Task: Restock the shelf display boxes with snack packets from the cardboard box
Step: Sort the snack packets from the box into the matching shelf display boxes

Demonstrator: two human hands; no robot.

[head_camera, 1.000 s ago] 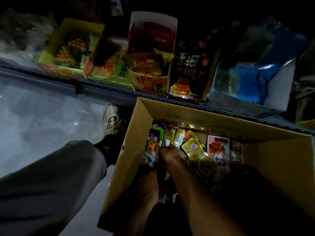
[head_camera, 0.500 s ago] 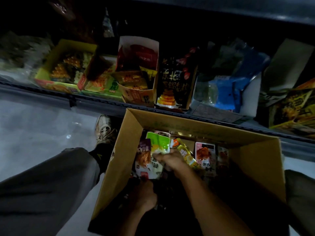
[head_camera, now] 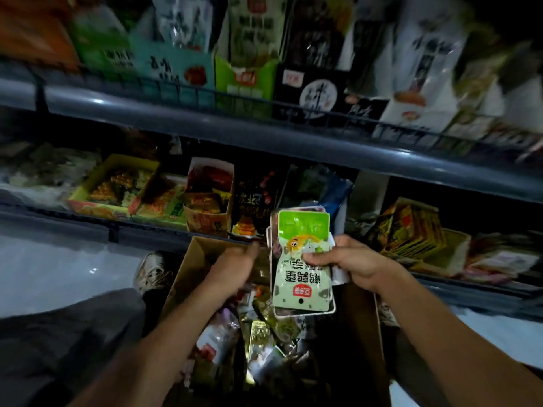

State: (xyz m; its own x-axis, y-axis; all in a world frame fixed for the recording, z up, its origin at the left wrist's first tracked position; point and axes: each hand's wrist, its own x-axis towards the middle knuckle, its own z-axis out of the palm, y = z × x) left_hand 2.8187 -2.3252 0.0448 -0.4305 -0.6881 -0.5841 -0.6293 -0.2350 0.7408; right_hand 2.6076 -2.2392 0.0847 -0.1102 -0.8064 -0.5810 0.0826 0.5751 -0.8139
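Observation:
My right hand [head_camera: 352, 262] grips a small stack of snack packets [head_camera: 302, 259], a green-and-white one on top, held upright above the cardboard box [head_camera: 182, 277]. Raised just left of the stack is my left hand [head_camera: 235, 268], fingertips near the stack's left edge; whether they touch it is unclear. Several loose packets [head_camera: 258, 333] lie inside the box. On the lower shelf behind stand display boxes: a yellow one [head_camera: 111, 186], a tall red-and-white one [head_camera: 210, 198] and a black one [head_camera: 252, 201].
An upper shelf rail [head_camera: 264, 136] runs across the view, with tall display boxes [head_camera: 244, 80] above it. More stacked packets [head_camera: 411, 230] sit at the lower shelf's right. My leg [head_camera: 58, 342] and shoe [head_camera: 152, 271] are left of the cardboard box, on a pale floor.
Both hands have risen out of the cardboard box. My right hand has lifted the packet stack to lower-shelf height. The view has tilted up, showing the upper shelf.

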